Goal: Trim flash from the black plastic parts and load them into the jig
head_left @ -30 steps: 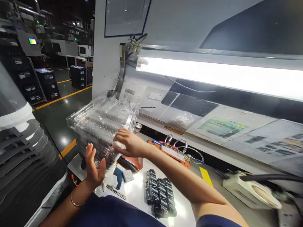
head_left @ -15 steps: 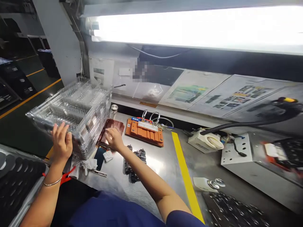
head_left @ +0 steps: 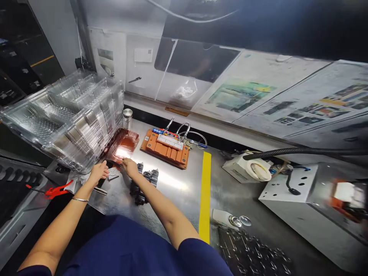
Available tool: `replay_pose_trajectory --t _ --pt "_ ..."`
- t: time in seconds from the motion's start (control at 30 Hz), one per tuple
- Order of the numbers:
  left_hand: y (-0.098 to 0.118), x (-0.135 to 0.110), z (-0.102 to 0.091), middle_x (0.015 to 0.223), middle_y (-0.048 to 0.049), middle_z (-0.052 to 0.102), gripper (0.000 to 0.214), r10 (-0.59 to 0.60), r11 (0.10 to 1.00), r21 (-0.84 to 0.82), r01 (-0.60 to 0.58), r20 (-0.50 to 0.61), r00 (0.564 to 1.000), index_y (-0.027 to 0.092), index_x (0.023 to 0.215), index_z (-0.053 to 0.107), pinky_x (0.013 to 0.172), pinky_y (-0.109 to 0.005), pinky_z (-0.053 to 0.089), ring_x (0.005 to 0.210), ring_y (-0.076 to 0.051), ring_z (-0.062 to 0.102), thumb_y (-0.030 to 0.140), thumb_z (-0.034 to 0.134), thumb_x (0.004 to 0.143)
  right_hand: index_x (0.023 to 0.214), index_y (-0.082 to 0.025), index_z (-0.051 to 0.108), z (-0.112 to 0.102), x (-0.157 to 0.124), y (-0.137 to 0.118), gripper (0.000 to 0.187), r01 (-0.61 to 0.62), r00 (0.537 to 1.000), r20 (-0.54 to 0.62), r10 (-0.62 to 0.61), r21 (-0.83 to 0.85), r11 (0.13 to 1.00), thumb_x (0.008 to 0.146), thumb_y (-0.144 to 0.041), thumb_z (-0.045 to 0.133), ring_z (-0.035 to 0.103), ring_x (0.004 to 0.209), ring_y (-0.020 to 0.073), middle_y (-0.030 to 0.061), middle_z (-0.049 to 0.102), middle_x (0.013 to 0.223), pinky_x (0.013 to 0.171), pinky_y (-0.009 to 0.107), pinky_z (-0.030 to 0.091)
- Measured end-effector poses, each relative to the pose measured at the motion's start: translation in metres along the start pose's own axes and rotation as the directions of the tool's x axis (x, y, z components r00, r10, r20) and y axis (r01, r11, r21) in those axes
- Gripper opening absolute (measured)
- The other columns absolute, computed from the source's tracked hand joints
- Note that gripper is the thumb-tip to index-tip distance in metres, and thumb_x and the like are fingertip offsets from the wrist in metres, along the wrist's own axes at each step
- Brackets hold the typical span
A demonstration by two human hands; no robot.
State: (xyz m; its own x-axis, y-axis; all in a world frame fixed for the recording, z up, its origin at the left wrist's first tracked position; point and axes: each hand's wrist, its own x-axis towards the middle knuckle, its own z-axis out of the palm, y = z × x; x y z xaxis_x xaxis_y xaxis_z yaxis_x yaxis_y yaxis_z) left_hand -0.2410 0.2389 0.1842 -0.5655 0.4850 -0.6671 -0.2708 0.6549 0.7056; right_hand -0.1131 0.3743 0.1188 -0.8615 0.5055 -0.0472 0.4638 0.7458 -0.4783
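Observation:
My left hand (head_left: 99,171) and my right hand (head_left: 129,166) are close together on the steel bench (head_left: 178,191), at the foot of a tall stack of clear plastic trays (head_left: 66,119). Both have curled fingers. Between them lies a dark flat piece (head_left: 111,165) whose ends they seem to grip; I cannot make out what it is. A glossy red-brown tray (head_left: 125,142) lies just beyond the hands, partly under the stack. A cluster of black parts (head_left: 143,182) sits beside my right wrist.
An orange fixture with wires (head_left: 165,147) and a small metal jar (head_left: 127,117) stand behind. A yellow stripe (head_left: 204,191) crosses the bench. To the right are a white tape roll holder (head_left: 250,168), a black hose (head_left: 301,151) and a white perforated box (head_left: 290,188). Black trays (head_left: 17,188) sit far left.
My left hand let go of the clear tray stack and dropped to the bench. My right hand stayed low by the red-brown tray. The view tilted down.

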Motion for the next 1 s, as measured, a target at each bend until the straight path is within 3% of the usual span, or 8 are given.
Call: replay_pose_trajectory --t 0.13,0.3,0.4,0.47,0.57,0.73,0.87,1.0 --pt "0.026 0.035 0.0 0.076 -0.0164 0.07 0.051 -0.218 0.949 -0.176 0.261 0.227 0.949 0.011 0.085 0.055 0.058 -0.035 0.056 0.064 -0.025 0.069 0.062 0.049 0.08 0.103 -0.018 0.068 -0.016 -0.018 0.0 0.024 0.075 0.996 -0.058 -0.07 0.086 0.993 0.092 -0.02 0.048 0.06 0.111 0.0182 0.0104 0.066 0.117 0.095 0.032 0.046" --pt "0.037 0.063 0.026 0.079 -0.01 0.071 0.023 -0.04 0.959 -0.266 0.098 0.217 0.975 0.011 0.089 0.055 0.066 -0.026 0.056 0.071 -0.017 0.07 0.023 0.069 0.074 0.095 -0.018 0.071 -0.039 -0.066 -0.009 0.019 0.237 0.971 -0.041 -0.235 0.254 0.938 0.089 -0.025 0.055 0.061 0.11 0.0204 0.0104 0.069 0.111 0.096 0.035 0.047" --pt "0.035 0.054 0.046 0.082 -0.0057 0.071 0.027 0.1 0.967 -0.254 -0.031 0.264 0.959 0.013 0.094 0.056 0.066 -0.023 0.054 0.072 -0.015 0.069 0.018 0.069 0.071 0.095 -0.019 0.072 -0.058 -0.073 -0.015 0.023 0.101 0.995 -0.059 -0.085 0.407 0.908 0.087 -0.036 0.058 0.065 0.1 0.0201 0.0089 0.072 0.104 0.089 0.034 0.051" --pt "0.035 0.042 0.056 0.082 -0.0059 0.072 0.026 0.257 0.961 -0.196 -0.196 0.362 0.896 0.013 0.096 0.059 0.069 -0.027 0.055 0.072 -0.016 0.069 0.02 0.067 0.072 0.101 -0.018 0.07 -0.071 -0.066 -0.018 0.027 -0.054 0.97 -0.184 0.159 0.473 0.879 0.087 -0.038 0.057 0.067 0.091 0.0186 0.0098 0.071 0.102 0.081 0.031 0.053" --pt "0.039 0.023 0.063 0.083 -0.0059 0.073 0.017 0.5 0.83 -0.04 -0.556 0.495 0.711 0.015 0.091 0.066 0.075 -0.029 0.053 0.075 -0.017 0.068 0.023 0.059 0.077 0.096 -0.018 0.072 -0.09 -0.051 -0.021 0.025 -0.2 0.886 -0.293 0.361 0.459 0.865 0.084 -0.036 0.062 0.066 0.079 0.017 0.0091 0.072 0.091 0.072 0.028 0.052" --pt "0.047 0.014 0.067 0.083 -0.0036 0.073 0.02 0.61 0.56 0.078 -0.825 0.635 0.474 0.019 0.085 0.07 0.073 -0.026 0.049 0.075 -0.016 0.066 0.023 0.051 0.083 0.086 -0.018 0.075 -0.12 -0.052 -0.026 0.015 -0.333 0.92 -0.048 0.388 0.425 0.842 0.082 -0.027 0.063 0.064 0.07 0.0145 0.004 0.073 0.079 0.065 0.023 0.046" --pt "0.044 0.014 0.075 0.083 -0.0026 0.074 0.019 0.576 0.573 0.0 -0.819 0.711 0.403 0.02 0.086 0.071 0.072 -0.024 0.049 0.075 -0.015 0.067 0.027 0.054 0.084 0.086 -0.016 0.075 -0.14 -0.063 -0.025 0.02 -0.348 0.937 0.141 0.319 0.423 0.837 0.084 -0.018 0.056 0.062 0.068 0.013 0.0028 0.073 0.076 0.061 0.021 0.042" --pt "0.04 0.011 0.082 0.085 -0.0029 0.073 0.019 0.59 0.599 0.009 -0.801 0.671 0.449 0.02 0.086 0.071 0.074 -0.025 0.048 0.078 -0.016 0.066 0.032 0.055 0.084 0.078 -0.014 0.074 -0.147 -0.064 -0.018 0.015 -0.394 0.918 0.138 0.371 0.427 0.814 0.079 -0.016 0.059 0.061 0.064 0.013 0.0031 0.072 0.07 0.06 0.022 0.042"
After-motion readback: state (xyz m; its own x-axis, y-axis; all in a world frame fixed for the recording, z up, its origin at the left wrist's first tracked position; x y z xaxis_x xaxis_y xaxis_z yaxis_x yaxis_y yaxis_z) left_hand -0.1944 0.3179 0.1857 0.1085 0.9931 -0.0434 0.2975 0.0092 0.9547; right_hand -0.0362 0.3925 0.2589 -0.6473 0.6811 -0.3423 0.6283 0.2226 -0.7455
